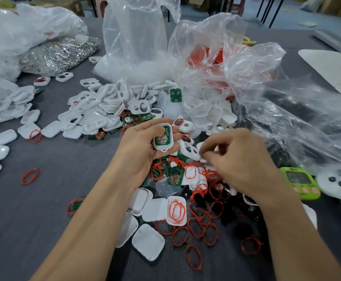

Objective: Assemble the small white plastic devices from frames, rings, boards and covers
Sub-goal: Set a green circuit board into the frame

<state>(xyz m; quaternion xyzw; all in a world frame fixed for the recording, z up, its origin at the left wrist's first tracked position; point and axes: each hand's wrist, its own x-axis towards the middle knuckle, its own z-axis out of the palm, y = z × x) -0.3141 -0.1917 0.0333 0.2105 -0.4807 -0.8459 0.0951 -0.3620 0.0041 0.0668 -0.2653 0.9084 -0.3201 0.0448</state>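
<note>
- The left hand (pixel 143 146) lies palm up over the middle of the grey worktop (pixel 50 191). Its fingers are curled round a white frame (pixel 163 136) that has a green board and a coin cell seated inside it.
- The right hand (pixel 240 161) is just beside it, knuckles up, with its fingers bent down into the loose parts. Blur hides the fingertips, so I cannot tell whether they pinch anything.
- Between the two hands lies a white two-hole cover (pixel 190 151). It rests on a tangle of red rings (pixel 198 217) and loose green boards (pixel 175 178).
- Toward the near edge lie several plain white shells (pixel 148 241). One open shell (pixel 176 210) among them holds a few red rings.
- Beyond the hands, toward the far edge, a heap of white frames and covers (pixel 106 110) spreads across the worktop.
- Behind that heap stand crumpled clear plastic bags (pixel 137 43). One bag (pixel 208 57) shows red through its film.
- Near the far left corner lies a bag of shiny metal parts (pixel 58 55).
- At the right edge sits a green timer (pixel 300 182), touching a white gadget with two dark buttons (pixel 339 183).
- A stray ring (pixel 29 176) lies alone toward the left edge.
</note>
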